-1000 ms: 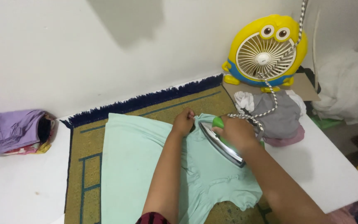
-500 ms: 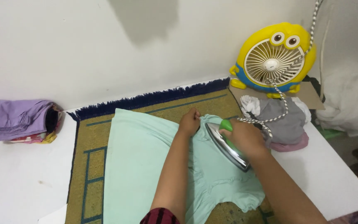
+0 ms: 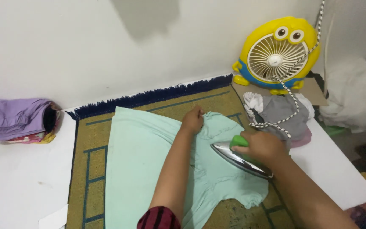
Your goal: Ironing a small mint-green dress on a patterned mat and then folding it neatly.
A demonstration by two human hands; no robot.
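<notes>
Head view: mint-green garment [image 3: 145, 157] spread flat on a fringed mat [image 3: 87, 169] over the white worktop [image 3: 18, 186]. Left hand [image 3: 192, 120], fingers curled, pinches the garment's far edge. Right hand [image 3: 262, 146] is closed around the green handle of the iron [image 3: 240, 157], soleplate on the cloth. Checked cord [image 3: 291, 91] trails right; best kept off the fabric, cloth taut, fingers away from the plate.

white table [image 3: 18, 186] | rug [image 3: 87, 178] | folded clothes [image 3: 15, 123] | fan [image 3: 276, 53]

Clothes pile [image 3: 282, 112] and fan [image 3: 275, 53] crowd the iron's [image 3: 240, 157] right.
</notes>
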